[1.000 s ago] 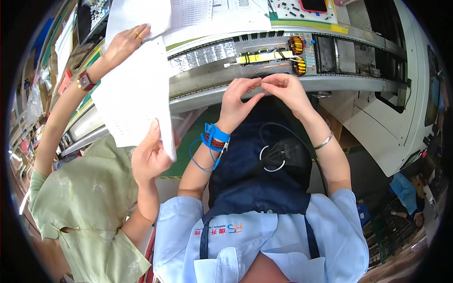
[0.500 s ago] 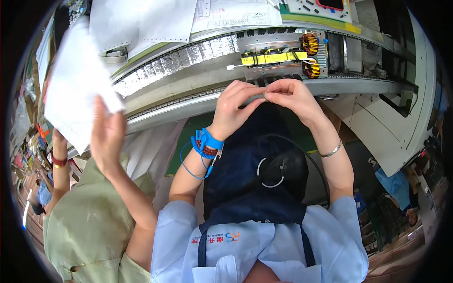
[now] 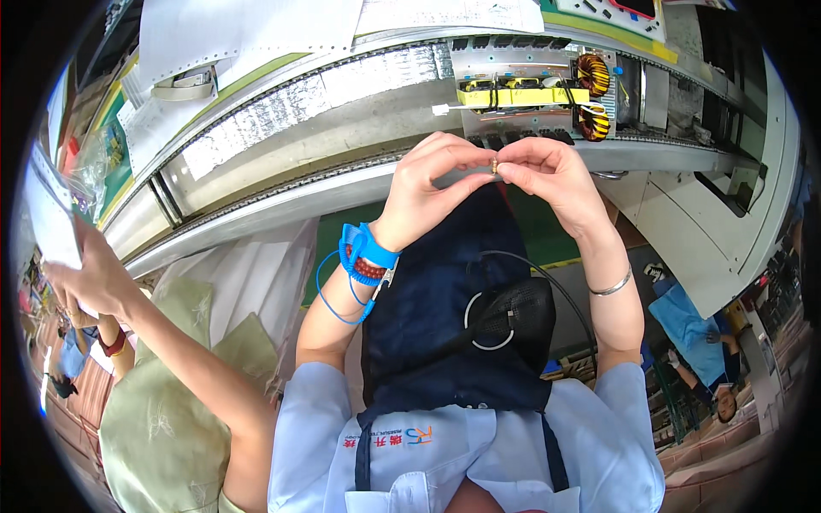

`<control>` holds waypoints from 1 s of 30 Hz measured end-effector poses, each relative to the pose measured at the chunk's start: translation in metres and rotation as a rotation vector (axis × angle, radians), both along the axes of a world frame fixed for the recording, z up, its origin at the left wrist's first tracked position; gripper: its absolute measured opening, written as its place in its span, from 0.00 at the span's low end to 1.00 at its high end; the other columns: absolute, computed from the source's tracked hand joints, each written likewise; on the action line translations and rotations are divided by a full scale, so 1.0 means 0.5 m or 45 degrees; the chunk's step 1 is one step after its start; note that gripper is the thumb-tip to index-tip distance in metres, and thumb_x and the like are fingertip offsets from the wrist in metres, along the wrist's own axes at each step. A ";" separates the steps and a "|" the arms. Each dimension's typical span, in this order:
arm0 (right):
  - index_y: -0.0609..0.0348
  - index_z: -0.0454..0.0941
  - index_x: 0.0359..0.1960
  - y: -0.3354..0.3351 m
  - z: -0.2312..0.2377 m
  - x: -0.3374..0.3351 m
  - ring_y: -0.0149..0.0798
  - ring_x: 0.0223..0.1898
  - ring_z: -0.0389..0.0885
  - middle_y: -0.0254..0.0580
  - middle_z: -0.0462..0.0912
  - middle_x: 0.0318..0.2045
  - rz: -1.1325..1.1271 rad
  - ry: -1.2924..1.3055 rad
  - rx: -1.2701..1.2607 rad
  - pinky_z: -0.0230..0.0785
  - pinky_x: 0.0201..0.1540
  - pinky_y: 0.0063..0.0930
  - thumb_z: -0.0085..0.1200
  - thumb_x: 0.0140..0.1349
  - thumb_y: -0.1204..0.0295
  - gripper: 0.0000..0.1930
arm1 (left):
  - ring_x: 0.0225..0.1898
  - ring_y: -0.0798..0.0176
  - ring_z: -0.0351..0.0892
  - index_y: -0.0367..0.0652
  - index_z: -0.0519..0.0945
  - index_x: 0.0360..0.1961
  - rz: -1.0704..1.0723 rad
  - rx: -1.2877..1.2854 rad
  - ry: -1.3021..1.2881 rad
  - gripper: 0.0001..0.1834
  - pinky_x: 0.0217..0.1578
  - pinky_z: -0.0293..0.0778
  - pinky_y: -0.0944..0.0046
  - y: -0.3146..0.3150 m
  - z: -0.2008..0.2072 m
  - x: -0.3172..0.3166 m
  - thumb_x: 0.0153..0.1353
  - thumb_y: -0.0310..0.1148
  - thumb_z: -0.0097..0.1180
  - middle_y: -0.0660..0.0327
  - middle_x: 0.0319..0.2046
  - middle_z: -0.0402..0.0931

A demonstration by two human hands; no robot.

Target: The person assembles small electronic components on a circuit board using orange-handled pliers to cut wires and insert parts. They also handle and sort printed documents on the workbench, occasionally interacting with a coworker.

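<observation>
My left hand (image 3: 434,181) and my right hand (image 3: 550,181) meet above the near conveyor rail, both closed in a pinch. Between their fingertips is a tiny gold-coloured part (image 3: 494,166), too small for me to name its kind. A blue wrist strap (image 3: 368,248) with a coiled cord sits on my left wrist. Just beyond my fingers a circuit board (image 3: 505,64) rests on the conveyor. It carries yellow-taped transformers (image 3: 523,96), black heat sinks along its edges and two toroid coils (image 3: 593,75) wound in black and yellow. A white connector (image 3: 440,109) sticks out from its left end.
The conveyor's near rail (image 3: 316,184) crosses in front of me. Paper sheets (image 3: 248,38) lie beyond the far rail. At my left a co-worker's hand (image 3: 98,274) holds white paper (image 3: 53,205). A white machine panel (image 3: 684,231) stands at the right.
The co-worker's hand and paper have swung away to the far left. My hands remain pinched together, and the small part now shows between my fingertips. The view has shifted slightly.
</observation>
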State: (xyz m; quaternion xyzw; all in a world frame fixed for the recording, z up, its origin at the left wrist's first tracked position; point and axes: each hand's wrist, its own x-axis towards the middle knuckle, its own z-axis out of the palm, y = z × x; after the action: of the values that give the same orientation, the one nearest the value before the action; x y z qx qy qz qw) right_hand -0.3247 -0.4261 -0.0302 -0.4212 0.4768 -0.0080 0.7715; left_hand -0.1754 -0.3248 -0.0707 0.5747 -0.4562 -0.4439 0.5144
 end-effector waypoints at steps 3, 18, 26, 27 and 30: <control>0.62 0.76 0.30 0.006 -0.012 -0.004 0.21 0.28 0.73 0.33 0.78 0.27 0.024 0.004 -0.024 0.64 0.30 0.11 0.56 0.49 0.76 0.06 | 0.29 0.65 0.72 0.40 0.78 0.32 -0.019 -0.064 -0.041 0.13 0.31 0.69 0.70 0.003 -0.013 -0.005 0.41 0.22 0.61 0.60 0.28 0.75; 0.56 0.76 0.27 -0.005 -0.103 -0.010 0.33 0.27 0.75 0.31 0.77 0.26 0.641 0.291 -2.075 0.67 0.29 0.23 0.55 0.40 0.78 0.09 | 0.27 0.61 0.67 0.46 0.75 0.41 0.043 0.024 -0.927 0.19 0.28 0.67 0.64 -0.013 -0.091 -0.029 0.43 0.23 0.51 0.62 0.24 0.67; 0.53 0.76 0.26 -0.009 -0.124 -0.006 0.29 0.25 0.74 0.28 0.76 0.24 0.751 0.359 -2.213 0.66 0.26 0.21 0.53 0.41 0.75 0.07 | 0.28 0.60 0.68 0.46 0.74 0.42 0.051 0.032 -0.865 0.19 0.29 0.67 0.64 -0.007 -0.104 -0.033 0.46 0.23 0.51 0.62 0.27 0.68; 0.53 0.76 0.26 -0.009 -0.126 -0.006 0.29 0.25 0.74 0.27 0.76 0.23 0.762 0.367 -2.223 0.66 0.26 0.21 0.52 0.41 0.75 0.07 | 0.28 0.60 0.68 0.45 0.74 0.42 0.068 0.018 -0.836 0.18 0.29 0.67 0.64 -0.006 -0.106 -0.034 0.46 0.23 0.51 0.62 0.27 0.68; 0.52 0.76 0.25 -0.009 -0.131 -0.002 0.28 0.23 0.73 0.27 0.75 0.22 0.778 0.389 -2.262 0.65 0.24 0.20 0.52 0.42 0.75 0.06 | 0.28 0.59 0.68 0.43 0.75 0.38 0.127 -0.011 -0.782 0.14 0.29 0.67 0.64 -0.004 -0.112 -0.035 0.47 0.22 0.51 0.61 0.27 0.69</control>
State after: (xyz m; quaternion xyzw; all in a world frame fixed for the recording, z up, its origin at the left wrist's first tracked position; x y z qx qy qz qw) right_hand -0.3256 -0.4304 -0.0958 -0.9565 0.2614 -0.1104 0.0672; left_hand -0.1931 -0.3267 -0.1266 0.7015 -0.5633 -0.2218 0.3760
